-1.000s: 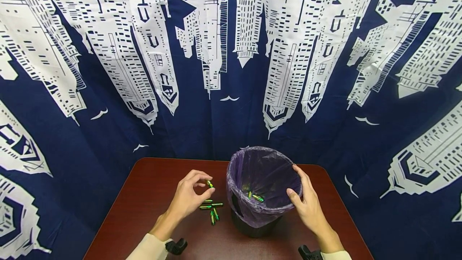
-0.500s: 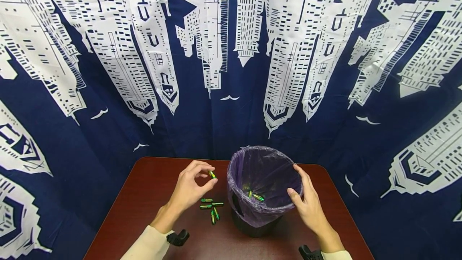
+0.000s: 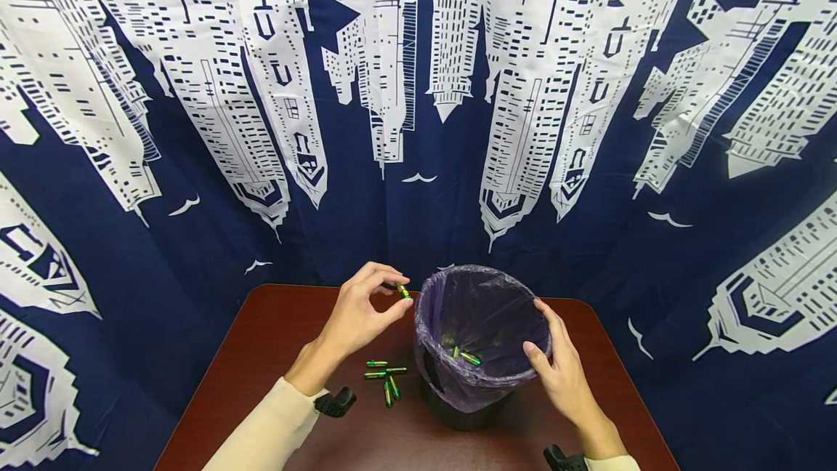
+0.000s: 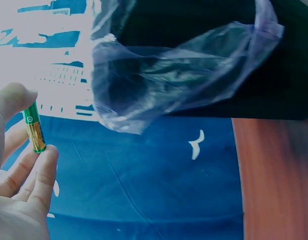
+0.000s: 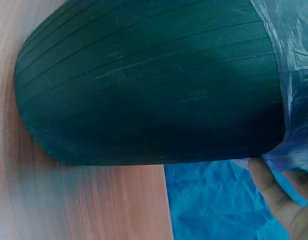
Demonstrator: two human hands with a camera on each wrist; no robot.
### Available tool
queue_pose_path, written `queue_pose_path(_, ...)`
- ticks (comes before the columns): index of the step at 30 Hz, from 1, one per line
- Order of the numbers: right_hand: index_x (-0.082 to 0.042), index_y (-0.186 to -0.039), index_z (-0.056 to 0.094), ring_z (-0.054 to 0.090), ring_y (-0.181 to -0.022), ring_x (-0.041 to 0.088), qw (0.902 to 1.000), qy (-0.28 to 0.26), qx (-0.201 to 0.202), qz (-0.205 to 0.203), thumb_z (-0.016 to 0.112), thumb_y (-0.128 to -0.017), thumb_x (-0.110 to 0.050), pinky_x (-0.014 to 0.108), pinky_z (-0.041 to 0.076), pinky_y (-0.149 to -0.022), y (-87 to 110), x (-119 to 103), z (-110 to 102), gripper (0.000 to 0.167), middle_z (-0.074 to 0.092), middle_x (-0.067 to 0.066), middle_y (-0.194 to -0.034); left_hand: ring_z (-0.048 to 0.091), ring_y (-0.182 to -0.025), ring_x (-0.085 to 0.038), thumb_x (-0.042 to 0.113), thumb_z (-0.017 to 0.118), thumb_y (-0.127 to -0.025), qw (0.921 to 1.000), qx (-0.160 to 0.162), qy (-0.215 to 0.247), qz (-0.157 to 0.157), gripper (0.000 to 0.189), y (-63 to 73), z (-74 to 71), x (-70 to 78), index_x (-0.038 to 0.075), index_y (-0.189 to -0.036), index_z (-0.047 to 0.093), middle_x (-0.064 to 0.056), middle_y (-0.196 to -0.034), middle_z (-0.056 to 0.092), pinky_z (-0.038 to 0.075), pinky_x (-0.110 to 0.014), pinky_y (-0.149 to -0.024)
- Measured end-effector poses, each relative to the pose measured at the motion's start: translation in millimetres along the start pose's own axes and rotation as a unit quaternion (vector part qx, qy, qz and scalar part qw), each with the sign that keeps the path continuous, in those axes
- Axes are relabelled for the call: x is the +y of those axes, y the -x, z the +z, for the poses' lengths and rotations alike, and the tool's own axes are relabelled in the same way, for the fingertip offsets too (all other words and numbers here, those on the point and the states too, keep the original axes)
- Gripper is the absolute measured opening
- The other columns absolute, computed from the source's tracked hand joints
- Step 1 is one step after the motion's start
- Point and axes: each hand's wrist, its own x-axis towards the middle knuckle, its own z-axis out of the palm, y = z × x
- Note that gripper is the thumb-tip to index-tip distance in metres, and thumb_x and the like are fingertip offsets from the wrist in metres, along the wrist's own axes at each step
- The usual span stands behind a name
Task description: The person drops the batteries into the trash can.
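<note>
Five loose batteries (image 3: 375, 375) lie on the table (image 3: 268, 347) at lower centre of the head view, and at least two binned batteries (image 3: 470, 359) show inside the bin (image 3: 461, 419), right of them. The left hand (image 3: 365, 311), just left of the bin's rim, pinches one held battery (image 4: 35, 128) by its ends between thumb and fingertips, the other fingers loosely bent; in the left wrist view, at the left edge, a gap parts it from the liner (image 3: 474, 392). The right hand (image 3: 561, 369) holds the rim at the bin's right side, thumb and fingers spread along it with the liner beneath. The likeliest slip, I judge, is the held battery shooting out of so small a grip, or being let go short of the rim and rolling off on the table. The liner hangs unevenly, its baggy near-left side baring dark bin wall, so a catching knuckle could drag it inward. Too hard a pull by the right hand might tip the bin or shift it into the loose batteries.
</note>
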Motion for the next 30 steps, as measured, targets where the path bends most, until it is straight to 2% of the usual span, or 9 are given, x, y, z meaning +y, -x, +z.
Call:
queue_pose_path(4, -0.004, -0.177, 0.043, 0.035, -0.163, -0.013, 1.0000, -0.002, -0.001, 0.001, 0.071, -0.103, -0.005, 0.001, 0.021, -0.128, -0.8, -0.6, -0.8, 0.079, 0.049, 0.027, -0.178, 0.079, -0.119, -0.022, 0.014, 0.100, -0.093, 0.9998, -0.013, -0.006, 0.010, 0.033, -11.9, 2.3, 6.3, 0.013, -0.123, 0.086, -0.004, -0.128, 0.078, 0.071, -0.036, -0.099)
queue_pose_path(10, -0.003, -0.176, 0.043, 0.035, -0.163, -0.014, 1.0000, -0.002, -0.002, 0.002, 0.071, -0.103, -0.005, 0.001, 0.021, -0.128, -1.6, -0.8, -1.7, 0.079, 0.049, 0.028, -0.178, 0.079, -0.118, -0.023, 0.016, 0.098, -0.096, 0.9991, -0.025, -0.005, 0.033, 0.031, -28.0, 5.5, 16.9, 0.013, -0.125, 0.086, -0.005, -0.130, 0.077, 0.072, -0.039, -0.098)
queue_pose_path(13, -0.003, -0.176, 0.043, 0.038, -0.164, -0.009, 1.0000, -0.001, -0.002, -0.001, 0.071, -0.103, -0.004, 0.001, 0.022, -0.128, -1.3, -0.1, -1.8, 0.078, 0.049, 0.027, -0.178, 0.079, -0.118, -0.024, 0.016, 0.098, -0.096, 0.9986, -0.029, -0.003, 0.043, 0.031, -36.7, 6.5, 22.2, 0.013, -0.124, 0.086, -0.005, -0.129, 0.077, 0.072, -0.039, -0.097)
queue_pose_path(20, -0.005, -0.177, 0.043, 0.044, -0.166, 0.009, 1.0000, -0.002, -0.002, 0.005, 0.071, -0.103, -0.003, 0.001, 0.022, -0.128, -1.4, -0.7, -1.4, 0.079, 0.049, 0.026, -0.179, 0.078, -0.120, -0.020, 0.020, 0.096, -0.098, 0.9977, -0.053, -0.012, 0.040, 0.031, -59.2, 9.7, 35.8, 0.015, -0.126, 0.086, -0.002, -0.130, 0.077, 0.070, -0.036, -0.102)
queue_pose_path(25, -0.006, -0.177, 0.043, 0.045, -0.166, 0.020, 0.9999, -0.002, -0.006, 0.012, 0.071, -0.105, -0.006, 0.001, 0.021, -0.128, -1.0, -0.5, -0.9, 0.078, 0.048, 0.026, -0.179, 0.077, -0.118, -0.024, 0.019, 0.096, -0.098, 0.9965, -0.072, -0.010, 0.042, 0.031, -72.5, 15.8, 43.6, 0.013, -0.126, 0.085, -0.003, -0.130, 0.076, 0.069, -0.038, -0.104)
queue_pose_path(26, -0.006, -0.177, 0.043, 0.045, -0.166, 0.020, 0.9999, -0.003, -0.007, 0.014, 0.071, -0.105, -0.006, 0.001, 0.021, -0.128, -0.7, -0.4, -1.0, 0.078, 0.048, 0.026, -0.179, 0.078, -0.117, -0.026, 0.018, 0.096, -0.098, 0.9962, -0.075, -0.007, 0.043, 0.031, -74.6, 17.8, 44.5, 0.013, -0.126, 0.085, -0.004, -0.130, 0.076, 0.069, -0.038, -0.104)
queue_pose_path(30, -0.005, -0.177, 0.042, 0.041, -0.167, 0.004, 0.9998, -0.001, -0.009, 0.018, 0.070, -0.104, -0.004, 0.000, 0.020, -0.128, 0.4, 0.9, -1.7, 0.079, 0.048, 0.026, -0.179, 0.077, -0.118, -0.030, 0.017, 0.096, -0.098, 0.9954, -0.086, 0.000, 0.043, 0.030, -81.9, 26.3, 47.0, 0.012, -0.125, 0.085, -0.005, -0.130, 0.076, 0.069, -0.037, -0.104)
